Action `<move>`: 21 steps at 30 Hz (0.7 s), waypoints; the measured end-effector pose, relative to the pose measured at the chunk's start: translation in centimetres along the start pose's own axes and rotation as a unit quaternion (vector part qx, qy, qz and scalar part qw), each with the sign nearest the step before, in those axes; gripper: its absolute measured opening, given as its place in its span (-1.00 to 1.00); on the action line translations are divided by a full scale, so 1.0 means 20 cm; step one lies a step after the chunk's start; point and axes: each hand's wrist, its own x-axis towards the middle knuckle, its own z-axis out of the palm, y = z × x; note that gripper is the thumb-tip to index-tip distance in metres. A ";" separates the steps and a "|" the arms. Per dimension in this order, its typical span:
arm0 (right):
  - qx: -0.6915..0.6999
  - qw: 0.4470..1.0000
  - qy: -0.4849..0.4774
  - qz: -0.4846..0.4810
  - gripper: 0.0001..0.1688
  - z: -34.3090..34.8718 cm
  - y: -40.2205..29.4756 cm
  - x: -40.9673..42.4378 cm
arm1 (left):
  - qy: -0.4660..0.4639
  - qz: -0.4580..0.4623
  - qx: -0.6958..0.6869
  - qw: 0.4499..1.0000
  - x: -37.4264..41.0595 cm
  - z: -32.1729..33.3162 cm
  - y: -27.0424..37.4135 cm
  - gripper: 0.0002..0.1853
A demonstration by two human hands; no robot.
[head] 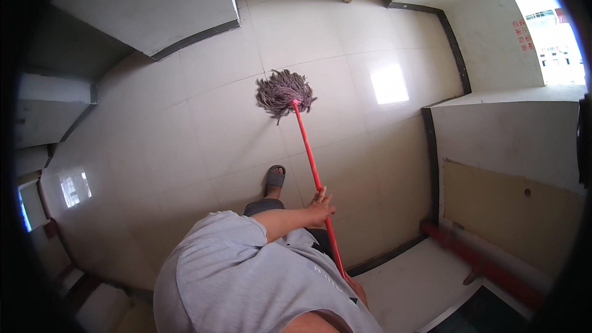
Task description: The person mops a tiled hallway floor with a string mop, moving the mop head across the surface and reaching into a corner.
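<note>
A string mop with grey-brown strands (pixel 284 94) rests on the tiled floor ahead of me. Its red handle (pixel 308 148) runs from a pink socket down towards my body. My left hand (pixel 320 208) holds the handle about midway, some fingers partly extended. Close to the handle's upper end, beside my grey shirt, is my right hand (pixel 357 290), wrapped around it and partly hidden by the shirt. One foot in a grey slide sandal (pixel 276 176) stands on the floor left of the handle.
Glossy pale tiles (pixel 231 125) cover the floor. A white wall block (pixel 157 4) with dark skirting juts in at upper left. At right stand a low wall (pixel 504 134) and a window opening (pixel 557 51). A red pipe (pixel 485 263) runs along the lower right.
</note>
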 end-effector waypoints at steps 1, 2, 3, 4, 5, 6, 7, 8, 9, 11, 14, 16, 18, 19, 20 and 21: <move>0.048 0.999 -0.002 0.015 -0.50 -0.02 0.03 0.00 | -0.016 0.012 -0.012 1.000 0.02 -0.04 0.05 -0.58; 0.099 0.994 -0.035 0.021 -0.53 -0.04 0.05 0.07 | -0.005 0.017 0.022 1.000 0.12 -0.02 0.01 -0.57; 0.133 0.990 -0.048 0.027 -0.64 0.00 0.00 0.09 | -0.027 0.028 0.039 0.998 0.19 -0.10 0.00 -0.55; 0.163 0.984 -0.062 0.035 -0.73 0.05 -0.07 0.09 | -0.047 0.035 0.055 0.997 0.27 -0.23 -0.04 -0.53; 0.168 0.982 -0.072 0.039 -0.74 0.11 -0.19 0.14 | -0.034 0.022 0.067 0.997 0.34 -0.34 -0.10 -0.54; 0.186 0.979 -0.076 0.040 -0.72 0.16 -0.27 0.18 | -0.028 0.021 0.084 0.996 0.41 -0.42 -0.15 -0.55; 0.221 0.969 -0.102 0.042 -0.73 0.21 -0.34 0.25 | 0.011 0.001 0.103 0.995 0.51 -0.44 -0.22 -0.58; 0.257 0.957 -0.127 0.041 -0.73 0.26 -0.40 0.32 | 0.050 -0.017 0.124 0.991 0.60 -0.47 -0.28 -0.61; 0.272 0.950 -0.147 0.039 -0.74 0.31 -0.46 0.38 | 0.074 -0.031 0.161 0.984 0.66 -0.53 -0.32 -0.63; 0.295 0.935 -0.190 0.041 -0.75 0.40 -0.53 0.47 | 0.092 -0.053 0.183 0.977 0.70 -0.59 -0.38 -0.65; 0.290 0.933 -0.198 0.079 -0.73 0.36 -0.38 0.50 | 0.049 -0.033 0.172 0.983 0.61 -0.62 -0.37 -0.63; 0.264 0.950 -0.136 0.095 -0.73 0.27 -0.31 0.35 | 0.034 0.008 0.211 0.977 0.48 -0.44 -0.31 -0.62; 0.265 0.945 -0.156 0.110 -0.71 0.04 -0.15 0.22 | 0.085 0.006 0.106 0.991 0.42 -0.09 -0.27 -0.63; 0.297 0.927 -0.202 0.111 -0.68 -0.08 -0.03 0.19 | 0.060 0.007 0.075 0.995 0.32 -0.05 -0.14 -0.63; 0.282 0.943 -0.138 0.110 -0.68 -0.08 0.03 0.14 | 0.034 0.011 0.048 0.998 0.20 -0.07 -0.01 -0.64; 0.263 0.956 -0.075 0.110 -0.66 -0.02 0.05 0.03 | 0.030 0.025 0.039 0.998 0.14 -0.03 0.03 -0.66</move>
